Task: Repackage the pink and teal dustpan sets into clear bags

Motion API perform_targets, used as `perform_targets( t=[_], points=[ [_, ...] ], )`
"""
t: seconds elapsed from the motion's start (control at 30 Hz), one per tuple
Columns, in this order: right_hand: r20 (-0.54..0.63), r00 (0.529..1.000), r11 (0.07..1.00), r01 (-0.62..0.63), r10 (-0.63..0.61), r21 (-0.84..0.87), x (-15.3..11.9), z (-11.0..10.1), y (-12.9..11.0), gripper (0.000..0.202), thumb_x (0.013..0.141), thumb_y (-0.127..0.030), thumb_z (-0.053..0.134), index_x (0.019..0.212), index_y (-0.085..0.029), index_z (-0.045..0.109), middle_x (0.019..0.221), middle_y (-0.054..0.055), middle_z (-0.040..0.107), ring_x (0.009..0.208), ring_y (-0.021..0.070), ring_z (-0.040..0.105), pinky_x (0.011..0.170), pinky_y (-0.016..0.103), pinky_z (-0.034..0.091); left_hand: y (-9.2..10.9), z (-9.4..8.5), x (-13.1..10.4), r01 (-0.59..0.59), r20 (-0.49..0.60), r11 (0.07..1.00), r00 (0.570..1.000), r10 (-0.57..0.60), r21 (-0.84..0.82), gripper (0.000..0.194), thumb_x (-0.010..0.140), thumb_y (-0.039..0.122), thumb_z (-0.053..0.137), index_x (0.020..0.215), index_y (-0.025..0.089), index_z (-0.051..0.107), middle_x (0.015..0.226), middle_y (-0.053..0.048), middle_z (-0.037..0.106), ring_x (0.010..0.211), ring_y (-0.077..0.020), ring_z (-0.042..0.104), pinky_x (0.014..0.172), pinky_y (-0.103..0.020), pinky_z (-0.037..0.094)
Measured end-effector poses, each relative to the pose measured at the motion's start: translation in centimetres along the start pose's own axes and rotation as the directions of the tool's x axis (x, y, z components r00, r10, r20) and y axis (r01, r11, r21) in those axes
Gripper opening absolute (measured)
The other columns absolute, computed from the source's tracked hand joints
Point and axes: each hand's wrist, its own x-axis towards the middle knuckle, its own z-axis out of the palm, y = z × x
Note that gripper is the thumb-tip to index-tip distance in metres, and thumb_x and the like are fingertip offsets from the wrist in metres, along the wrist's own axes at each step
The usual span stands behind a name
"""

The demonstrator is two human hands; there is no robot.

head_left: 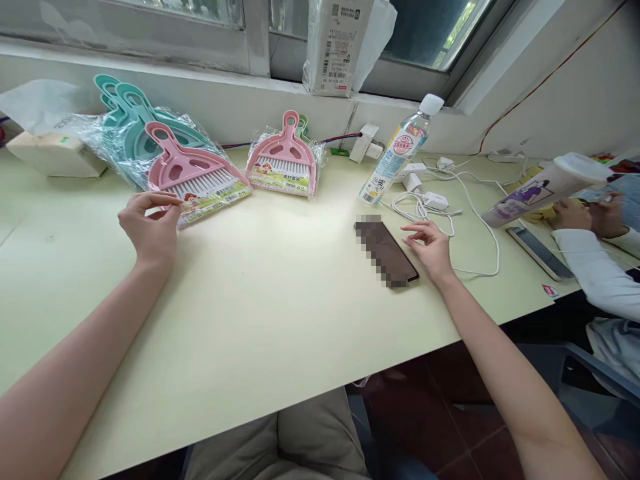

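Note:
My left hand (150,223) is at the near left corner of a pink dustpan-and-brush set (200,183) in clear wrap. Its thumb and forefinger close on the edge of the package, which lies tilted against a heap of turquoise dustpans (137,127). My right hand (431,250) hovers by the right side of a dark phone (395,250) lying on the table. Its fingers are loosely curved, with a small gap to the thumb and nothing between them. A second pink dustpan set (283,163) stands near the wall.
A drink bottle (397,150) stands behind the phone, beside white chargers and cables (425,203). On the right are a tall printed cup (543,190), another phone (540,253) and another person's hands (590,215). A white box (57,155) sits far left. The table (250,320) ends before my lap.

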Motion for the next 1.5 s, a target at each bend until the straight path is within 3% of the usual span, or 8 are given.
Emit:
perform_targets(
  t=[0.23,0.33,0.5,0.67,0.8,1.2,1.37,1.5],
  points=[
    [-0.033,0.999,1.0,0.013,-0.013,0.019,3.6,2.0,0.8,0.024,0.067,-0.025,0.075,0.092,-0.026,0.077,0.109,0.003,0.063,0.068,0.0107,0.06,0.081,0.037,0.055,-0.3,0.0,0.2,0.002,-0.004,0.997,1.0,-0.002,-0.08,0.01,0.067,0.011,0.071,0.075,0.015,0.077,0.081,-0.003,0.07,0.083,-0.0141,0.069,0.069,-0.022,0.053],
    [-0.045,0.997,0.997,0.06,-0.057,0.058,4.8,2.9,0.6,0.023,0.069,-0.026,0.073,0.092,-0.027,0.076,0.106,0.003,0.064,0.079,0.0146,0.062,0.081,0.036,0.055,-0.5,-0.1,0.2,0.007,-0.005,0.997,1.0,-0.007,-0.078,0.01,0.067,0.012,0.071,0.075,0.016,0.077,0.081,-0.003,0.071,0.083,-0.0146,0.069,0.068,-0.023,0.053],
    [0.005,0.993,0.991,0.122,-0.122,0.05,4.4,2.7,-0.3,0.016,0.079,-0.025,0.062,0.086,-0.028,0.076,0.11,0.005,0.064,0.112,0.0226,0.06,0.09,0.038,0.054,-0.3,0.0,0.1,0.01,-0.013,0.997,1.0,-0.011,-0.076,0.011,0.067,0.011,0.069,0.074,0.016,0.077,0.08,-0.003,0.071,0.083,-0.0151,0.069,0.068,-0.023,0.053],
    [0.081,0.988,0.991,0.13,-0.131,0.025,4.0,2.5,-0.6,0.026,0.076,-0.016,0.056,0.081,-0.029,0.078,0.113,0.005,0.063,0.108,0.0219,0.061,0.096,0.042,0.052,-0.2,0.1,0.1,0.008,-0.02,0.998,1.0,-0.009,-0.065,0.013,0.067,0.007,0.067,0.073,0.015,0.076,0.078,-0.003,0.07,0.082,-0.0149,0.069,0.067,-0.023,0.053],
    [0.146,0.979,0.989,0.145,-0.145,0.007,4.0,2.8,-0.6,0.035,0.075,-0.011,0.051,0.082,-0.029,0.08,0.116,0.004,0.063,0.104,0.0206,0.062,0.091,0.04,0.053,-0.4,0.1,0.1,-0.006,-0.026,0.998,1.0,0.004,-0.07,0.015,0.068,0.007,0.065,0.074,0.016,0.076,0.078,-0.002,0.07,0.081,-0.0147,0.069,0.067,-0.023,0.053],
    [0.195,0.965,0.984,0.178,-0.176,0.005,4.1,2.6,-0.2,0.044,0.071,-0.008,0.046,0.081,-0.033,0.081,0.119,0.002,0.064,0.107,0.0206,0.061,0.097,0.04,0.051,-0.5,0.1,0.2,-0.013,-0.028,0.996,1.0,0.011,-0.087,0.018,0.068,0.006,0.062,0.074,0.015,0.077,0.074,-0.002,0.07,0.077,-0.0143,0.068,0.066,-0.024,0.052],
    [0.218,0.965,0.988,0.151,-0.145,-0.011,4.1,2.6,-0.3,0.036,0.08,-0.016,0.05,0.093,-0.032,0.079,0.122,0.003,0.065,0.118,0.0233,0.06,0.099,0.04,0.051,-0.4,0.2,0.1,-0.013,-0.027,0.996,1.0,0.01,-0.093,0.019,0.068,0.006,0.061,0.073,0.015,0.076,0.072,-0.002,0.07,0.076,-0.0134,0.068,0.065,-0.023,0.05],
    [0.263,0.962,0.997,0.069,-0.071,0.018,3.9,2.9,-0.6,0.034,0.093,-0.043,0.051,0.12,-0.032,0.069,0.131,0.004,0.067,0.124,0.024,0.058,0.105,0.043,0.048,-0.1,0.1,0.0,0.004,-0.018,0.997,1.0,-0.005,-0.08,0.015,0.069,0.009,0.062,0.073,0.015,0.076,0.073,-0.002,0.07,0.077,-0.0139,0.068,0.067,-0.024,0.052]
  ],
)
